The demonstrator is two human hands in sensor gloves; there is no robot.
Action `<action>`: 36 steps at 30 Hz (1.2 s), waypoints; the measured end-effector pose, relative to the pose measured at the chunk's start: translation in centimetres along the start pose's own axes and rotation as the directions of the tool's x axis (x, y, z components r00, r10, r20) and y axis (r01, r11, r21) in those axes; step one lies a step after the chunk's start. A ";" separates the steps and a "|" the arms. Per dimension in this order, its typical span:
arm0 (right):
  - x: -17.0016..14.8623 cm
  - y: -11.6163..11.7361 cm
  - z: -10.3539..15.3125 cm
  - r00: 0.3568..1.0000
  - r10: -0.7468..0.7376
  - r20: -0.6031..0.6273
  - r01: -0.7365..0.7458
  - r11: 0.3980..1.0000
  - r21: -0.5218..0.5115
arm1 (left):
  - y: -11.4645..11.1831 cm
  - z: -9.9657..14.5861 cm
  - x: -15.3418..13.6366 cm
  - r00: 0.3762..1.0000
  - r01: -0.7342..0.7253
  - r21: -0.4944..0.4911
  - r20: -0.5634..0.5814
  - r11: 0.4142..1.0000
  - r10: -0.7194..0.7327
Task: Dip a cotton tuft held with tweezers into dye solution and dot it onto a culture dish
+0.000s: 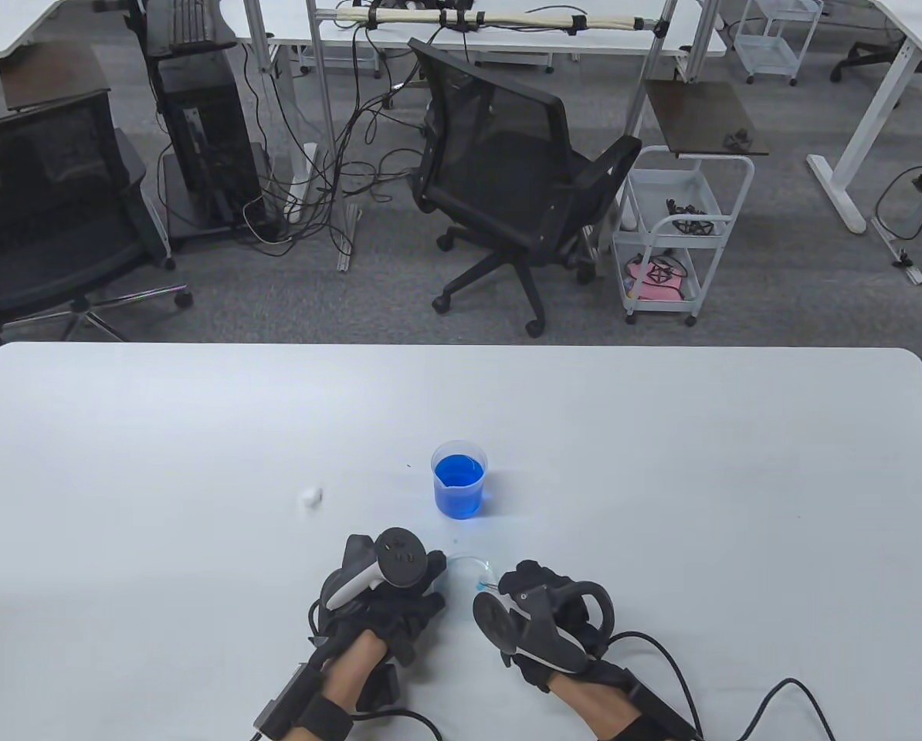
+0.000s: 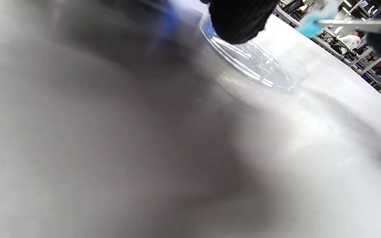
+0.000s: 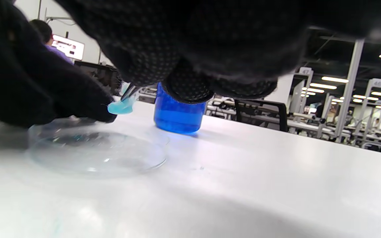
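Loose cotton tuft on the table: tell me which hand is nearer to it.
Left. The left hand lies just below and right of the white cotton tuft; the right hand, holding tweezers, is farther right, beyond the culture dish.

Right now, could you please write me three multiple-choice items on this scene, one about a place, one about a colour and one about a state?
1. Where is the culture dish?
A. between the hands
B. beyond the beaker
C. at the table's left edge

2. What colour is the tuft in the tweezers?
A. white
B. blue
C. red

3. How does the tuft stand to the dish?
A. lying in it
B. held just above it
C. under it

Answers: 1 A, it lies between the left hand and right hand. 2 B, it is dyed like the beaker liquid. 3 B, the right wrist view shows a gap.
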State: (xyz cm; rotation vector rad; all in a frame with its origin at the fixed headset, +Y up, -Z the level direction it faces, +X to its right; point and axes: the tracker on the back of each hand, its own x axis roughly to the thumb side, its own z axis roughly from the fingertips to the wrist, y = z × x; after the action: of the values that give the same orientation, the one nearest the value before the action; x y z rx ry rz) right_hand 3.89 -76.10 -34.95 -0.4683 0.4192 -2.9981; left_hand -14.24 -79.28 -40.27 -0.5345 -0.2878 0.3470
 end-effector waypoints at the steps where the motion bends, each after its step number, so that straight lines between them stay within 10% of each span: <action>1: 0.3 0.4 0.0 1.000 0.008 0.009 -0.008 1.000 0.015 | 0.0 0.0 0.0 1.000 0.000 0.000 0.000 1.000 0.000; 36: 0.6 0.1 -1.5 1.000 -0.027 -0.010 0.026 0.999 -0.025 | -0.1 0.0 0.0 1.000 -0.008 -0.003 0.005 1.000 0.008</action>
State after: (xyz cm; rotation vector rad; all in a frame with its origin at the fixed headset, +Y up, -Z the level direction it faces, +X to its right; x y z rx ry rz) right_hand 2.89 -75.91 -36.15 -0.4648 0.4545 -3.0253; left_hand -14.16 -79.39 -40.23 -0.5377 -0.2911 0.3558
